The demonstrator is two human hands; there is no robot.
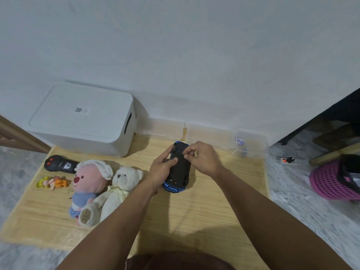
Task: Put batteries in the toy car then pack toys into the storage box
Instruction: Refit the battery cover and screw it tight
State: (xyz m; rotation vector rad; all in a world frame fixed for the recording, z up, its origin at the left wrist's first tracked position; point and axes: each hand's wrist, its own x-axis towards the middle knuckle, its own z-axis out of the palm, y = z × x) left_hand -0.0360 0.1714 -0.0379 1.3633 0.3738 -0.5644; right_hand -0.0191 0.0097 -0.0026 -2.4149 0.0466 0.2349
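At frame centre the left hand (162,168) grips the upturned toy car (178,168); the right hand (202,158) pinches at its underside. Fingertips slipping could tip it off-balance.

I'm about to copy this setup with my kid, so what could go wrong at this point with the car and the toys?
The left hand alone steadies the upturned toy car while the right hand pinches at its underside; it could slip or drop small parts. The storage box is still lidded, so the plush toys cannot go in yet.
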